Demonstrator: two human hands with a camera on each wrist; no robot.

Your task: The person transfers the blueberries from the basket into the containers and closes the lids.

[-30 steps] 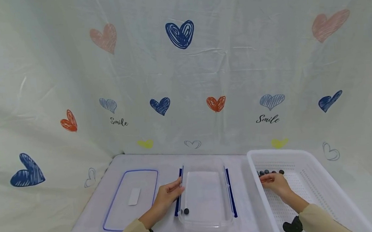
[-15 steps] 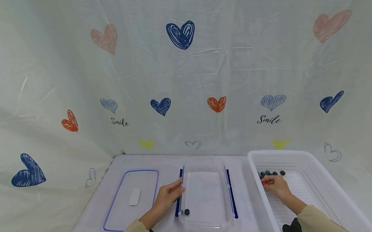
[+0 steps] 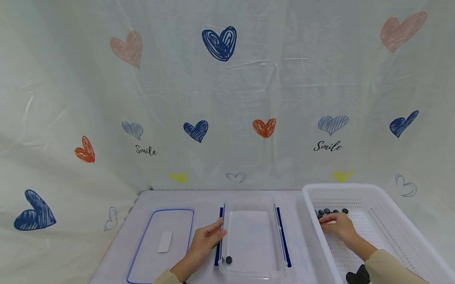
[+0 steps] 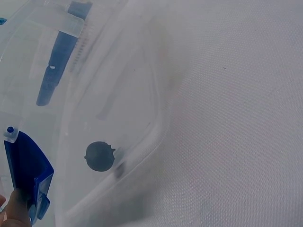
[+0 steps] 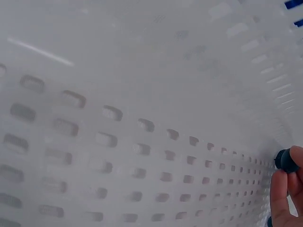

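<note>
My left hand (image 3: 205,242) holds the left side of a clear plastic food container (image 3: 253,271), its thumb and fingers at the blue side latch (image 4: 29,163). One blueberry (image 3: 229,260) lies in the container's near left corner. Over on the right, my right hand (image 3: 340,227) reaches into a white perforated basket (image 3: 380,192). Its thumb and fingers pinch a dark blueberry (image 5: 287,161) in the right wrist view. Several other blueberries (image 3: 327,211) lie just beyond that hand, along the basket's far left part.
Left of the container, a clear lid (image 3: 144,251) with a blue rim and a white label (image 3: 165,242) lies flat on the white table (image 3: 299,243). A curtain (image 3: 231,88) printed with hearts hangs behind the table. The basket's raised wall stands between the right hand and the container.
My right hand has shifted slightly among the blueberries, and one more berry shows beside its fingers. My left hand and the container have stayed in place.
</note>
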